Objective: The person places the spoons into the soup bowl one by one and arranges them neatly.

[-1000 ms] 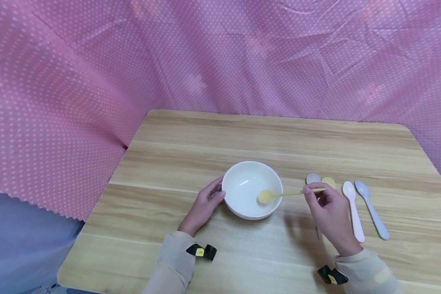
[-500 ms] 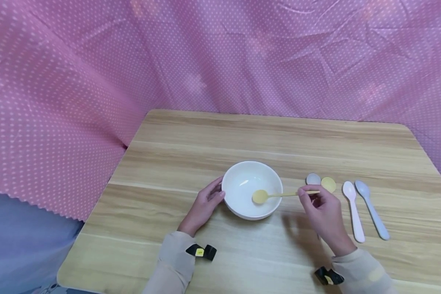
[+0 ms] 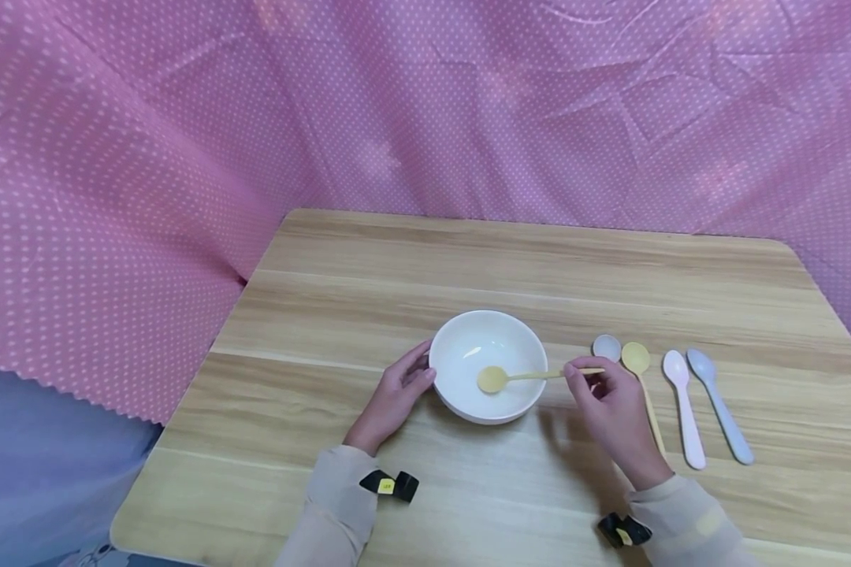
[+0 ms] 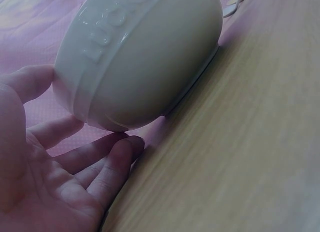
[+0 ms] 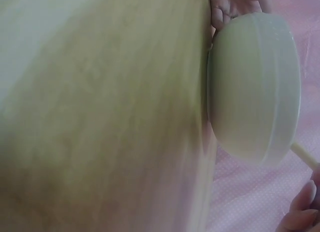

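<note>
A white bowl (image 3: 488,331) stands upright on the table, with raised lettering on its side in the left wrist view. My left hand (image 3: 394,394) holds the bowl at its left side, thumb and fingers spread along the outer wall. My right hand (image 3: 617,409) pinches the handle of a yellow spoon (image 3: 493,379). That handle passes over the bowl's right rim, and the spoon's head is inside the bowl's outline; whether it touches the bottom I cannot tell. In the right wrist view, part of the handle (image 5: 304,156) shows between the fingers and the rim.
Right of the bowl lie a grey spoon (image 3: 606,347), partly hidden by my right hand, a second yellow spoon (image 3: 637,359), a pink-white spoon (image 3: 683,405) and a light blue spoon (image 3: 722,409). Beyond the wooden table (image 3: 525,260) hangs a pink dotted cloth (image 3: 468,110).
My right hand has moved left, carrying the yellow spoon's head farther across the bowl. More of the second yellow spoon on the table has come into view. My left hand and the bowl stay put.
</note>
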A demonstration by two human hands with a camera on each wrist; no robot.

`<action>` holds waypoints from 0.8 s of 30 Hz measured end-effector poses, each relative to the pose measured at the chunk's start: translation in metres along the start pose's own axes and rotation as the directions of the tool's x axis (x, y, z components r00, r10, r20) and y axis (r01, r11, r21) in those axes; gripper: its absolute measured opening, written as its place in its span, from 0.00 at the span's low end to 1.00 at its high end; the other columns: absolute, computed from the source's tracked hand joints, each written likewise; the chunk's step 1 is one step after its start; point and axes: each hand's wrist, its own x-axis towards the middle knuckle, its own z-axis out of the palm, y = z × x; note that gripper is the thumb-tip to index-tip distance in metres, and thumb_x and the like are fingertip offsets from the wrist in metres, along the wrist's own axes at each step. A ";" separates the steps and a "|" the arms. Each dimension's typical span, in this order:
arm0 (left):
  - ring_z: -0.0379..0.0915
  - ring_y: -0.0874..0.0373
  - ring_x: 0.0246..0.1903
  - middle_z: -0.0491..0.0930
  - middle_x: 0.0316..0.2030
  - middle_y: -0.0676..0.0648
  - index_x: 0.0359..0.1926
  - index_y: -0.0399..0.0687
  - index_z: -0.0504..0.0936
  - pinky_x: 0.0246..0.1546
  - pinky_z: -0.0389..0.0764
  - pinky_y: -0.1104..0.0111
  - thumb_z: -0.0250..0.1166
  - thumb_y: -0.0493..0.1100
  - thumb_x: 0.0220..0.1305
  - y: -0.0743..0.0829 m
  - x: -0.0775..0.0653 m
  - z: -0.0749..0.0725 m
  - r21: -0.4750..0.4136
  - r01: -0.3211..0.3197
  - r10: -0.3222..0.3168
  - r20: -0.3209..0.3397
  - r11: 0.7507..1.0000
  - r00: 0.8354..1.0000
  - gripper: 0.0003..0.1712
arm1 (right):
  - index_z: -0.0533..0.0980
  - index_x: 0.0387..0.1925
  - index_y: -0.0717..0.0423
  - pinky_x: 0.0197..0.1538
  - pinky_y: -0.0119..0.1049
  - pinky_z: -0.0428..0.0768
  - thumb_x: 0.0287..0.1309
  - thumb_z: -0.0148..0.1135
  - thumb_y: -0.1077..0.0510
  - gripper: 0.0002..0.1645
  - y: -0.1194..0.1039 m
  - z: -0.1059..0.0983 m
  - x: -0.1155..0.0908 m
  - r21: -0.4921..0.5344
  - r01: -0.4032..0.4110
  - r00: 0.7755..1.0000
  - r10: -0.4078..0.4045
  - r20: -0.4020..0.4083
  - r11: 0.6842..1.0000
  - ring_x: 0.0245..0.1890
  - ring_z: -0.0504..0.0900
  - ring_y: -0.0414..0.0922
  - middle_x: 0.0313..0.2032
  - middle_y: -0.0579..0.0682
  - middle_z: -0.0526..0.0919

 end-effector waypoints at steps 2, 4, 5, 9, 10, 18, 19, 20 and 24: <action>0.68 0.54 0.61 0.71 0.60 0.45 0.68 0.57 0.63 0.62 0.70 0.66 0.55 0.49 0.69 0.000 0.000 0.000 -0.002 0.005 -0.005 0.002 1.000 1.000 0.29 | 0.80 0.34 0.59 0.24 0.24 0.74 0.60 0.60 0.61 0.05 0.000 0.001 0.000 0.009 -0.010 1.000 0.010 0.016 1.000 0.23 0.73 0.35 0.27 0.44 0.78; 0.67 0.53 0.62 0.70 0.62 0.44 0.69 0.56 0.62 0.63 0.69 0.65 0.55 0.48 0.69 0.001 0.000 0.000 -0.006 0.014 -0.014 0.008 1.000 1.000 0.29 | 0.80 0.35 0.60 0.23 0.25 0.74 0.61 0.60 0.60 0.06 0.001 0.002 0.000 0.020 -0.018 0.999 0.017 0.034 1.000 0.24 0.73 0.36 0.27 0.45 0.78; 0.66 0.53 0.62 0.70 0.62 0.44 0.69 0.55 0.61 0.63 0.69 0.65 0.54 0.47 0.69 0.002 0.000 0.000 -0.005 0.022 -0.022 0.012 1.000 1.000 0.29 | 0.80 0.35 0.60 0.23 0.26 0.75 0.61 0.60 0.60 0.06 0.000 0.002 0.000 0.024 -0.021 0.999 0.020 0.040 0.999 0.24 0.73 0.36 0.27 0.46 0.78; 0.66 0.53 0.62 0.69 0.62 0.44 0.69 0.54 0.61 0.63 0.69 0.65 0.55 0.47 0.69 0.006 -0.001 0.000 -0.006 0.016 -0.016 0.009 1.000 1.000 0.29 | 0.79 0.36 0.59 0.23 0.26 0.75 0.62 0.59 0.59 0.07 -0.001 0.004 0.001 0.028 -0.040 0.998 0.039 0.059 0.999 0.24 0.73 0.37 0.28 0.48 0.78; 0.67 0.53 0.62 0.70 0.62 0.44 0.69 0.54 0.62 0.63 0.70 0.65 0.55 0.47 0.69 0.006 -0.001 0.000 -0.003 0.012 -0.012 0.006 1.000 1.000 0.29 | 0.79 0.36 0.59 0.23 0.27 0.75 0.62 0.59 0.58 0.08 -0.001 0.004 0.001 0.026 -0.047 0.997 0.045 0.064 0.999 0.25 0.73 0.37 0.29 0.48 0.78; 0.67 0.54 0.61 0.71 0.61 0.45 0.69 0.57 0.62 0.62 0.70 0.65 0.56 0.50 0.68 0.004 0.000 0.000 0.009 -0.006 0.006 -0.005 1.000 1.000 0.29 | 0.79 0.37 0.60 0.25 0.27 0.76 0.63 0.58 0.57 0.10 0.002 0.006 0.002 0.014 -0.096 0.992 0.095 0.085 0.995 0.26 0.74 0.38 0.30 0.50 0.80; 0.67 0.53 0.61 0.70 0.61 0.45 0.69 0.56 0.62 0.62 0.70 0.65 0.56 0.50 0.68 0.004 0.000 0.000 0.010 -0.011 0.011 -0.004 1.000 1.000 0.30 | 0.80 0.37 0.60 0.25 0.27 0.76 0.62 0.58 0.57 0.09 0.002 0.006 0.003 0.013 -0.097 0.992 0.096 0.085 0.995 0.26 0.74 0.38 0.30 0.50 0.80; 0.67 0.53 0.61 0.70 0.61 0.44 0.69 0.55 0.62 0.62 0.70 0.65 0.56 0.50 0.68 0.003 -0.001 0.000 0.008 -0.013 0.013 -0.002 1.000 1.000 0.30 | 0.80 0.37 0.60 0.25 0.27 0.76 0.62 0.58 0.58 0.09 0.002 0.006 0.003 0.012 -0.096 0.992 0.095 0.087 0.995 0.26 0.74 0.38 0.30 0.50 0.80; 0.67 0.53 0.61 0.70 0.61 0.44 0.69 0.55 0.62 0.62 0.70 0.65 0.56 0.50 0.68 0.002 -0.001 0.001 0.005 -0.016 0.016 0.001 1.000 1.000 0.30 | 0.80 0.36 0.59 0.24 0.27 0.75 0.62 0.58 0.58 0.08 0.003 0.007 0.003 0.005 -0.095 0.991 0.094 0.090 0.995 0.26 0.74 0.38 0.31 0.49 0.80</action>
